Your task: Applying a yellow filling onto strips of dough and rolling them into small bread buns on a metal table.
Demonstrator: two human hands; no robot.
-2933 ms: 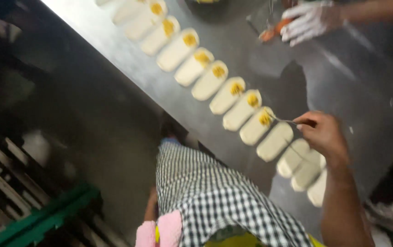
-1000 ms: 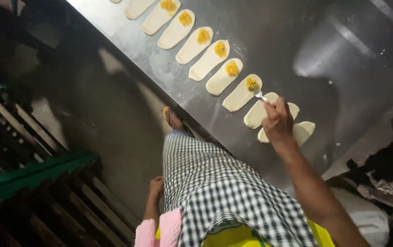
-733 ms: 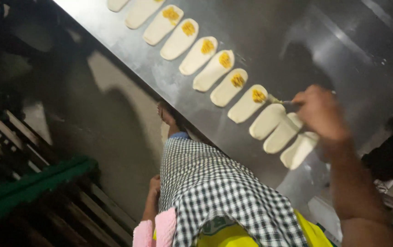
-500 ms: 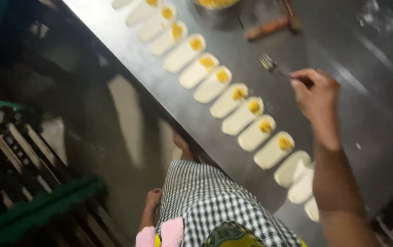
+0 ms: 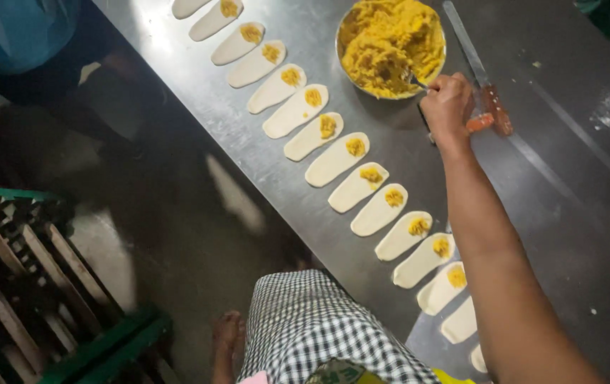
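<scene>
Steel desk [image 5: 262, 142] with a long diagonal row of dough ovals [image 5: 337, 159], most dabbed with yellow filling

The right hand [image 5: 448, 107] is closed around a fork [image 5: 413, 79], its tines dug into the round metal bowl [image 5: 342, 37] of yellow mash at the far side of the desk; a long red-handled knife [image 5: 489, 99] lies just beside that hand. The two ovals nearest the person's checked apron [image 5: 305, 320] are bare. The left hand is out of sight. A green crate [image 5: 106, 341] stands on the dark floor at left
</scene>
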